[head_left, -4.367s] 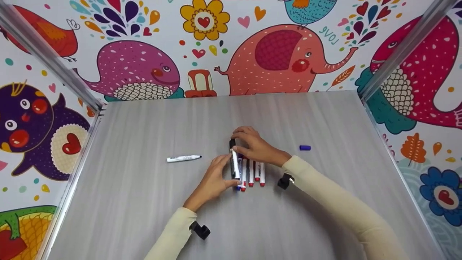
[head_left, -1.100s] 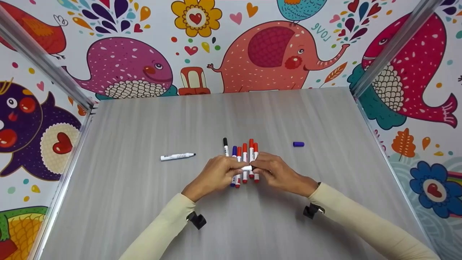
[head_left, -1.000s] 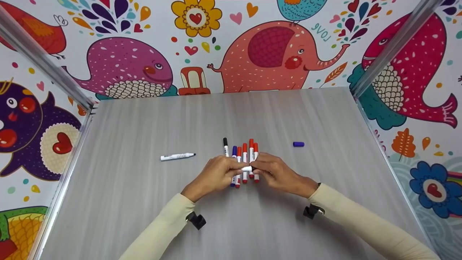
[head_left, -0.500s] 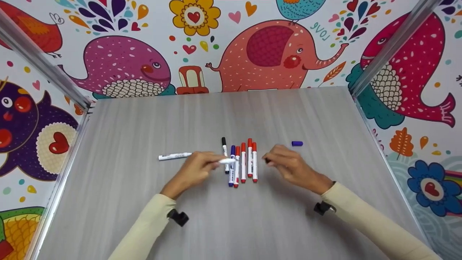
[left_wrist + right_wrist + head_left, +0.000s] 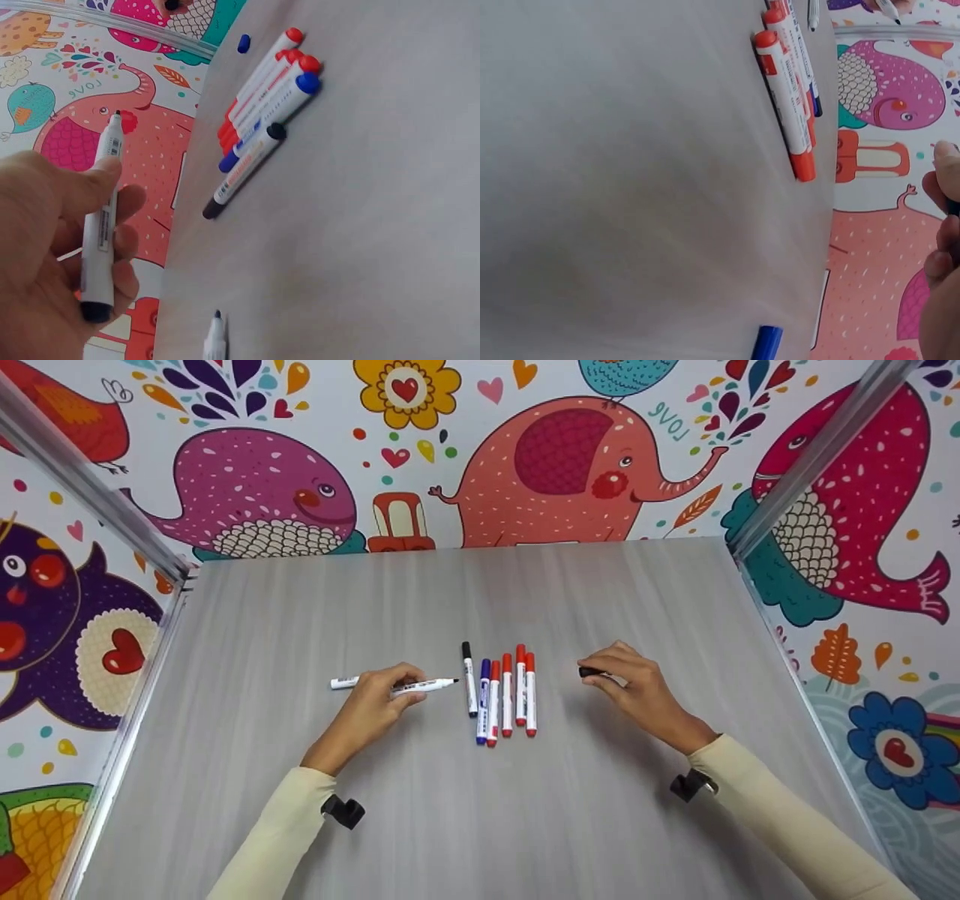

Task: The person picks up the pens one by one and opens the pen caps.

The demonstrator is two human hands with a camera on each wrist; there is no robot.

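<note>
My left hand holds an uncapped whiteboard marker, white with a dark tip pointing right. In the left wrist view its end plug is black. My right hand pinches a black marker cap between thumb and fingers. Behind the left hand lies another uncapped marker, partly hidden. Between the hands is a row of capped markers: a black one, a blue one and several red ones. A loose blue cap sits on the table near my right hand, which hides it in the head view.
The grey wood-grain table is enclosed by walls printed with cartoon animals. Metal strips run along the wall corners. Black wrist mounts are on both sleeves.
The hands were together on one marker over the row. They pulled apart, the marker staying in the left hand and its black cap in the right. The row is now uncovered.
</note>
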